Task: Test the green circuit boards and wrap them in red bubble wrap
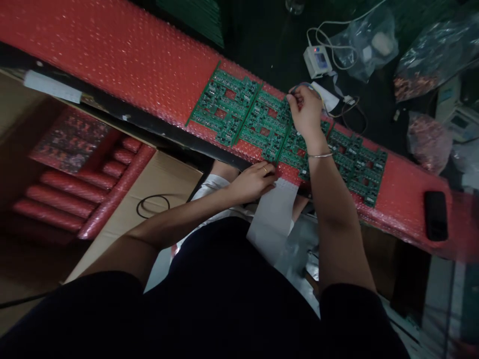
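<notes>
Several green circuit boards [226,104] lie in a row on a long strip of red bubble wrap [149,65]. My left hand [254,180] is at the front edge of the row, its fingers bent near the lower end of a board joint; what they hold, if anything, is hidden. At the far edge of the same boards, my right hand [305,107] has thumb and forefinger pinched together by a thin dark cable. Its fingertips are too small to show what they grip. Below my left hand hangs a pale sheet [275,212].
A small white device [318,61] with cables stands beyond the boards, near plastic bags [428,62] of copper-coloured parts. A black phone [436,215] lies on the wrap at right. At left, an open cardboard box [168,174] holds red bubble-wrapped rolls [67,199].
</notes>
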`<state>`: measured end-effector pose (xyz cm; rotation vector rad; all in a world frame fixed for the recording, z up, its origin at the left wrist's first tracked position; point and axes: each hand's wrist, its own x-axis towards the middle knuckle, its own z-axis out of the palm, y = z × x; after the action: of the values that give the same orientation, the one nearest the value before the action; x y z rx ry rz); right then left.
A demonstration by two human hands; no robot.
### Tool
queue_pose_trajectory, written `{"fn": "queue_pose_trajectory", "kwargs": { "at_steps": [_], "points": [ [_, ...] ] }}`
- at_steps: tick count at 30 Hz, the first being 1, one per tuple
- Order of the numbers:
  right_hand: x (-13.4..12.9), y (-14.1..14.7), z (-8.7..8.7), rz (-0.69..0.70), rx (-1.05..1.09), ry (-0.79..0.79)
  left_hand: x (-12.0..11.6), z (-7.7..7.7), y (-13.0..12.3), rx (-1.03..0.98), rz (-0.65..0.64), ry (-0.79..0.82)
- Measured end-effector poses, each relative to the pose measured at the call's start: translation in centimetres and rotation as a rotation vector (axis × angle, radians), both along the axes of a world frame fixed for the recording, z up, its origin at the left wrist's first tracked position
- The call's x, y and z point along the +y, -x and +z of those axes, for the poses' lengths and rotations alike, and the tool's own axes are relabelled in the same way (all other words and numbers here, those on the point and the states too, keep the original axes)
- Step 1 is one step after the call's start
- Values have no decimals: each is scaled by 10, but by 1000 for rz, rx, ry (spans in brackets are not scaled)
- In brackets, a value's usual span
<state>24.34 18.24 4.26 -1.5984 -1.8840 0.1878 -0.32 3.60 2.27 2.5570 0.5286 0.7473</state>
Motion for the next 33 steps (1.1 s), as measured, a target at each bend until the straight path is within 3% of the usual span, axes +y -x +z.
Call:
{"fn": "queue_pose_trajectory", "kwargs": {
  "at_steps": [4, 10, 13, 16, 19, 23, 27, 33],
  "points": [
    [0, 0, 0, -5, -6, -11, -4, -18, 0, -120, 26, 11],
    [2, -2, -5, -10, -28, -51, -4, -29, -1, -212, 35, 21],
    [2, -2, -5, 4, -26, -64, -9, -25, 0, -241, 37, 46],
    [1, -2, -5, 20, -21, -72, -7, -5, 3, -278, 35, 102],
    [1, 0, -6, 16, -31, -108, 21, 26, 4, -289, 94, 150],
    [-1, 4, -7, -1, -46, -150, 90, 54, -7, -158, 262, 162],
    [-3, 8, -7, -20, -44, -160, 140, 56, -28, 45, 272, 135],
    [-3, 11, -5, -26, -8, -105, 164, 51, -47, 155, 302, 118]
  ]
}}
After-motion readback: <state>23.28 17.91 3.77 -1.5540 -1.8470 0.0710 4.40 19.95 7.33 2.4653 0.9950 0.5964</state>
